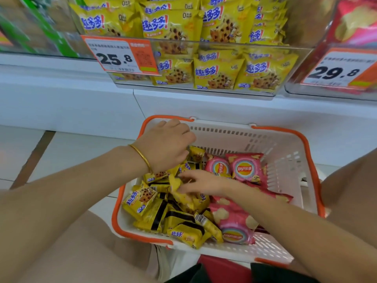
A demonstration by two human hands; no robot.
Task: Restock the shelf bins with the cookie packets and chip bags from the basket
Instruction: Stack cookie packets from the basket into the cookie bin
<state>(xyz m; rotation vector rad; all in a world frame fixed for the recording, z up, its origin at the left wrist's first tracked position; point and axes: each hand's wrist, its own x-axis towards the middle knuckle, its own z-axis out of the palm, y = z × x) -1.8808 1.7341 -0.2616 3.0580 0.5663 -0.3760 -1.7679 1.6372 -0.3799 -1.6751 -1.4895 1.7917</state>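
Collection step in hand. White slotted plastic basket [116,211] holds yellow foil cookie packets [142,201] at its left and pink chip bags [246,168] at its right. The left hand [165,144] grips packets; the right hand [202,182] pinches one. Next move likely calls for lifting them to the clear plastic bin [224,44] above the basket.

Both bare forearms reach forward and inward. The left forearm [81,180] angles up from the lower left, with a thin gold bangle [140,157] on its wrist. The left hand [167,144] is turned back-up, knuckles raised, its fingers curled down out of sight around a bunch of cookie packets [184,166] under the palm. The right forearm [275,211] enters from the lower right. The right hand [202,183] lies lower, fingers stretched leftward, thumb and fingertips pinching a yellow cookie packet [175,184].
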